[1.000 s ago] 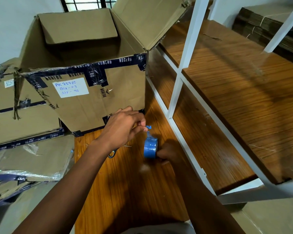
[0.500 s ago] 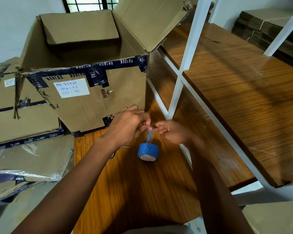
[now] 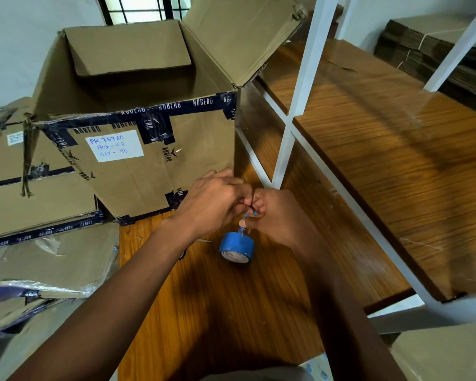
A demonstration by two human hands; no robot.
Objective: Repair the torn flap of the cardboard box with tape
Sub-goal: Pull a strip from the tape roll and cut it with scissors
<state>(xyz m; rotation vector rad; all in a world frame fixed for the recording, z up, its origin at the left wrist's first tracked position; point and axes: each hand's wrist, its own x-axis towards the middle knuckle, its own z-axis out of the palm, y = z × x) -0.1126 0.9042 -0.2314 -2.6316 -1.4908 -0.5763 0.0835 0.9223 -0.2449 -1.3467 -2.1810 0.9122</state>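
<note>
Fingertips (image 3: 249, 214) of both hands pinched together on a thin, twisted strand of blue tape. Left hand (image 3: 213, 200) and right hand (image 3: 276, 213) touching, knuckle to knuckle. Tape roll (image 3: 237, 247) hangs just below them from that strand, apparently clear of the wooden shelf board (image 3: 204, 312). Strand looks roped up rather than flat.

Judgement: step in hand is freeing a usable tape end. To do it well: take the weight of the roll in one hand, peel the strand open to full width, keep the sticky face off the fingers.

Beyond the hands: cardboard box (image 3: 138, 160), open, dark printed tape round the rim, white handwritten label (image 3: 113, 145). Upright flap (image 3: 239, 37) at the far right corner, ragged at its hinge edge; likely the repair site, no blue tape on it yet.
</note>
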